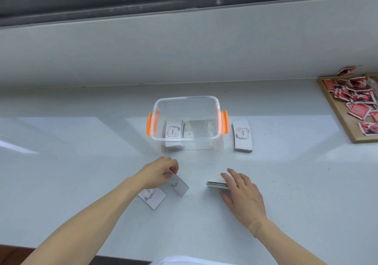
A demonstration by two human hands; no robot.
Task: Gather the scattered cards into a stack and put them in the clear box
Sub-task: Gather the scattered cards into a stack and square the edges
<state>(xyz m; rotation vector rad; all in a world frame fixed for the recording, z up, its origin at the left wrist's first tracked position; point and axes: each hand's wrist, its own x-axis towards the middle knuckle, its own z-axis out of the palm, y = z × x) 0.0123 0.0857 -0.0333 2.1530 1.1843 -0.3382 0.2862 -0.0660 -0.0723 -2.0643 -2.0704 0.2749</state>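
A clear box point(212, 105) with orange side clips stands at the middle of the white counter, a small stack of "love" cards point(173, 130) lying inside at its left. My left hand point(161, 169) pinches one white card point(180, 185), lifted at a tilt. Another card point(152, 197) lies flat just below it, partly under my forearm. My right hand point(241, 191) grips a thin card stack point(216, 184) held edge-on above the counter. A further stack of cards point(242, 136) lies to the right of the box.
A wooden tray point(347, 125) with several red packets sits at the far right edge. A window sill and dark window frame run along the back. The counter's front edge is near my body.
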